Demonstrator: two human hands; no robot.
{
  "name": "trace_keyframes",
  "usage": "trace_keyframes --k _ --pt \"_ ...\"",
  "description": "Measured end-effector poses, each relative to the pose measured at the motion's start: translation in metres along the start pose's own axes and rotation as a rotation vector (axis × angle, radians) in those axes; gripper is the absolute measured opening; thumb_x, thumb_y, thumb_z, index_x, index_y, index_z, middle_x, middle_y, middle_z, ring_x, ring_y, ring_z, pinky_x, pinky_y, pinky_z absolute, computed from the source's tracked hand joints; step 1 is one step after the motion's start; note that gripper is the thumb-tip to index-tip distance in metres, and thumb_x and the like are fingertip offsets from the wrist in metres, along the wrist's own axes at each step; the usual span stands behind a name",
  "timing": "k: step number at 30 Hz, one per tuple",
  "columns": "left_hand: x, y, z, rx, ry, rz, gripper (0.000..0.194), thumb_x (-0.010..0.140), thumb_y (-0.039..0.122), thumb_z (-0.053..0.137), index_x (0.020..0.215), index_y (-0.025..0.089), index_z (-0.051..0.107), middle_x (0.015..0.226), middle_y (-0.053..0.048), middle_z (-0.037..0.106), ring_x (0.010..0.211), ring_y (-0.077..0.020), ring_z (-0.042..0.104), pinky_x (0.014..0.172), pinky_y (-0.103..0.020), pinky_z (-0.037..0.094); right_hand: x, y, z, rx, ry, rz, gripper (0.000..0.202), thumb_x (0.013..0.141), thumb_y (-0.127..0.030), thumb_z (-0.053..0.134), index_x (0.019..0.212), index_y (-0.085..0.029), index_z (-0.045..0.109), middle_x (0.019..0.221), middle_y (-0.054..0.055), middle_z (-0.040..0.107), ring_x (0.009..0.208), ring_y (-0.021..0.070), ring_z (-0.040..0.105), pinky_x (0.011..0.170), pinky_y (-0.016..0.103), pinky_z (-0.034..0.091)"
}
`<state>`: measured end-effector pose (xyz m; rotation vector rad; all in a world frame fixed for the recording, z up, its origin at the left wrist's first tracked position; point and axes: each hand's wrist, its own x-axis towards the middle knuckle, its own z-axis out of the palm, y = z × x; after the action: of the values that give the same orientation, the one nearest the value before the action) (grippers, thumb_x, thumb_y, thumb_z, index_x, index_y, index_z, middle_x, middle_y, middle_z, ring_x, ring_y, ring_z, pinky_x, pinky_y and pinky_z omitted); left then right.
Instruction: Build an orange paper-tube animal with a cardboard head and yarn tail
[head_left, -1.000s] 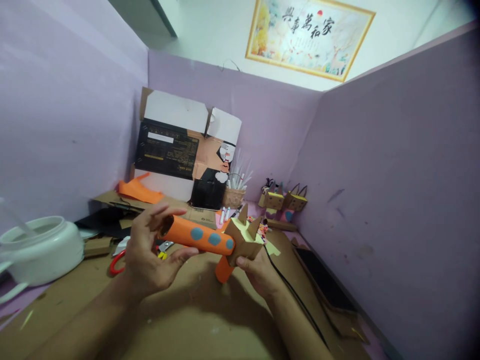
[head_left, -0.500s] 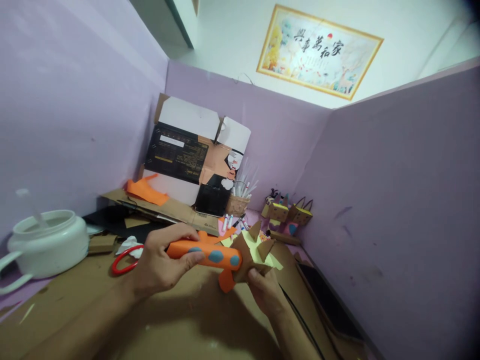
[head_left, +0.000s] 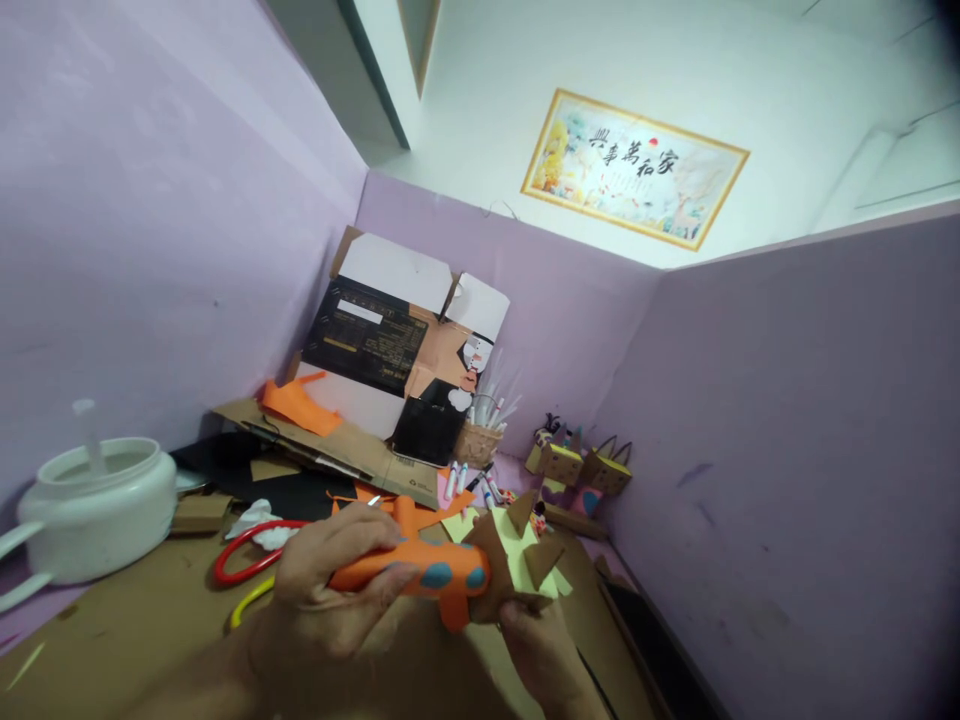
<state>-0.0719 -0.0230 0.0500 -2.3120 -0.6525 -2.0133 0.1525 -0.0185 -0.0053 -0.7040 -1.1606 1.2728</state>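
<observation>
An orange paper tube (head_left: 416, 567) with blue-grey spots lies across my left hand (head_left: 330, 590), whose fingers and thumb are wrapped round it. Short orange pieces stick out from the tube's top and underside. Its right end touches a brown cardboard head (head_left: 491, 575) with pointed brown ears and a pale yellow paper face. My right hand (head_left: 544, 645) grips the lower edge of this head with the thumb in front; its other fingers are largely hidden.
Scissors with a red handle (head_left: 255, 550) lie left of my hands, beside crumpled tissue. A white pot (head_left: 101, 520) stands far left. Behind are flattened cardboard (head_left: 367, 325), a marker basket (head_left: 478, 442) and small cardboard figures (head_left: 604, 467).
The view has tilted upward, so everything sits lower. The tube's left end is turned down slightly, and a yellow handle beside the red one now shows. Both hands keep their hold.
</observation>
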Motion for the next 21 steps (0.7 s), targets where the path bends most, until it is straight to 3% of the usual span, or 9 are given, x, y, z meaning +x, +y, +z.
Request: trace_keyframes --k 6,9,13,21 --pt "0.005 0.004 -0.001 0.011 -0.034 -0.061 0.012 0.074 0.013 0.059 0.082 0.021 0.057 0.072 -0.002 0.062 0.065 -0.0152 0.060 0.059 -0.025 0.052 0.000 0.003 -0.009 -0.067 -0.019 0.029 0.035 0.053 -0.036 0.079 0.083 -0.020 0.071 0.064 0.006 0.068 0.071 0.0282 0.062 0.072 0.044 0.047" --pt "0.004 0.000 -0.001 -0.015 -0.039 -0.077 0.015 0.073 0.011 0.059 0.085 0.021 0.056 0.074 -0.002 0.061 0.066 -0.0147 0.060 0.060 -0.025 0.051 0.000 0.006 -0.012 -0.093 -0.003 0.018 0.037 0.053 -0.033 0.079 0.087 -0.021 0.070 0.069 0.006 0.068 0.071 0.0267 0.061 0.074 0.043 0.047" --pt "0.001 -0.003 -0.001 -0.018 -0.036 0.001 0.020 0.072 0.009 0.061 0.088 0.020 0.055 0.074 -0.002 0.060 0.067 -0.0148 0.060 0.061 -0.025 0.051 -0.001 0.003 -0.007 -0.087 -0.022 -0.016 0.046 0.052 -0.037 0.079 0.094 -0.020 0.068 0.071 0.005 0.068 0.076 0.0260 0.060 0.080 0.042 0.045" --pt "-0.002 -0.001 -0.001 0.077 0.017 0.114 0.021 0.071 0.011 0.063 0.089 0.018 0.055 0.077 -0.005 0.061 0.068 -0.0147 0.060 0.058 -0.023 0.051 -0.004 0.002 -0.010 -0.253 0.066 0.036 0.038 0.049 -0.037 0.079 0.080 -0.016 0.070 0.070 0.006 0.067 0.075 0.0244 0.059 0.076 0.037 0.046"
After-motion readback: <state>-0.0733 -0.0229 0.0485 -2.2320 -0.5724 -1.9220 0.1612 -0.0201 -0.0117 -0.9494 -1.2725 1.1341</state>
